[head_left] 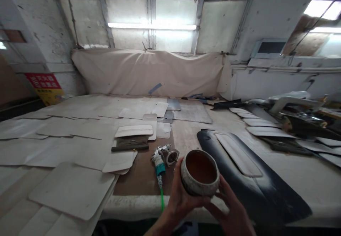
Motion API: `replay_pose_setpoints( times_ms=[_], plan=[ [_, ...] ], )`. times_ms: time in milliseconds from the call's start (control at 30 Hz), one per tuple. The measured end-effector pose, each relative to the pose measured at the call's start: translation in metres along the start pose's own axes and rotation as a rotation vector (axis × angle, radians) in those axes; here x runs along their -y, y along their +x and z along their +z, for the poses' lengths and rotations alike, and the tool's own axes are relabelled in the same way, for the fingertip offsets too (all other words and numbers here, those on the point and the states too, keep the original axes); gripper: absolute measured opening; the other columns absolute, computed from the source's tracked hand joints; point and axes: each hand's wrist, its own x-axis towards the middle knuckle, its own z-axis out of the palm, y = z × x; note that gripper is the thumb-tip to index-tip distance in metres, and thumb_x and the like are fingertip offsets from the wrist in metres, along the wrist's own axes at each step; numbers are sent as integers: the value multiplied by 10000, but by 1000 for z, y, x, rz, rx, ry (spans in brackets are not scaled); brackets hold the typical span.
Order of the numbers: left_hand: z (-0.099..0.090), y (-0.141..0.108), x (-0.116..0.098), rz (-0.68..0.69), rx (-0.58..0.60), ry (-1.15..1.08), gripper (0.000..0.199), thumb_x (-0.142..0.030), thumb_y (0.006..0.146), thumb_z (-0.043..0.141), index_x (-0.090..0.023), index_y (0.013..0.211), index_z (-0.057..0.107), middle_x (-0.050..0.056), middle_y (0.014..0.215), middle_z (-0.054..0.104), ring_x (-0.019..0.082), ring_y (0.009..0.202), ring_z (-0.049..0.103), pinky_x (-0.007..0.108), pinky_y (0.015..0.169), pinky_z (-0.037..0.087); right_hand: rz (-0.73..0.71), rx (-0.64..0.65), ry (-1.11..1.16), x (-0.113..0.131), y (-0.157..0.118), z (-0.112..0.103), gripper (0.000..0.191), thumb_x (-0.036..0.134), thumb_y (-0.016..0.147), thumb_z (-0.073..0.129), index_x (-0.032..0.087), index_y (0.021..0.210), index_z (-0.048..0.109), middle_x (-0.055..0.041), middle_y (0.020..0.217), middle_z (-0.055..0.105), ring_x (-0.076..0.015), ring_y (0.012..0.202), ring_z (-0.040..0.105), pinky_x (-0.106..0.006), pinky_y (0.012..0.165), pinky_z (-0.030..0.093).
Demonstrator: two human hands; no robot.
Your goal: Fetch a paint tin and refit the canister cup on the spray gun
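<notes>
A round, grey, smeared pot [200, 189] with a reddish-brown inside is held up over the table's front edge, its mouth tilted toward me. My left hand [182, 195] is wrapped round its left side and underside. On its right side, my right hand [231, 207] presses with its fingers, partly hidden behind the pot. Whether the brown is liquid or paste I cannot tell. Just left of the pot lies a white and teal power tool [160, 161] with a round metal guide and a green cord [162, 198], on a brown board [128, 182].
Overlapping pale flat panels [71, 189] cover the left side of the table. A dark, long board [277, 193] carrying a pale padded piece [239, 156] lies at right. Behind it are several curved pale pieces [262, 123] and a sewing-machine-like device [301, 111]. A cloth [149, 70] hangs at the back.
</notes>
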Motion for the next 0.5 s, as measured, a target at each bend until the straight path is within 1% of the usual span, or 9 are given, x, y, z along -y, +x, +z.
replay_pose_setpoints(
  times_ms=[33,100,167,233,300,367,433,467,500],
  plan=[
    [2,15,4,4,-3,45,1174,-385,406,910,-187,1376,279,159,1385,460,398,1312,404,511,1146,260,14,12,4,2,17,-2,792,503,657,724,200,1327,430,-145,1259,589,-299,969,657,-380,786,571],
    [2,45,14,-2,3,134,1174,-372,405,914,-198,1387,295,146,1391,443,391,1317,391,504,1146,264,18,-10,13,6,48,-4,822,513,621,735,160,1304,445,-173,1218,604,-311,947,659,-426,814,562],
    [0,75,24,-7,28,202,1178,-348,391,923,-216,1392,317,132,1384,442,388,1315,386,504,1136,284,16,-29,27,7,76,-1,837,540,627,717,143,1309,436,-185,1221,591,-319,957,649,-461,838,548],
    [-5,103,34,-18,72,240,1201,-334,378,932,-242,1402,313,117,1374,445,381,1315,379,510,1130,288,37,-20,39,4,100,5,865,559,633,715,153,1334,411,-182,1234,573,-325,980,638,-477,840,543],
    [-12,130,44,-37,128,259,1219,-340,376,935,-259,1413,300,107,1366,441,371,1313,375,515,1131,280,77,-23,35,-4,120,13,895,572,625,725,176,1355,392,-168,1233,568,-328,990,634,-486,844,537],
    [-19,154,52,-41,182,289,1226,-360,355,940,-242,1404,318,116,1400,390,380,1343,324,520,1147,238,91,-55,24,-15,137,22,903,582,618,730,190,1358,394,-160,1236,563,-328,984,635,-486,838,539],
    [-25,174,61,-12,237,334,1195,-368,327,943,-201,1364,372,135,1433,319,392,1377,249,512,1167,183,81,-83,27,-30,150,31,864,567,636,733,207,1349,404,-152,1263,549,-318,983,637,-460,819,553],
    [-28,183,67,4,266,353,1176,-365,320,944,-186,1342,390,141,1428,308,389,1377,244,501,1170,178,72,-99,27,-38,154,36,838,558,652,729,213,1345,408,-148,1269,547,-312,979,641,-444,804,561],
    [-31,190,73,5,298,362,1154,-357,327,943,-181,1327,396,141,1409,321,377,1363,270,488,1165,197,68,-114,26,-45,158,40,813,549,667,725,218,1341,412,-144,1270,548,-307,974,646,-431,791,568]
  ],
)
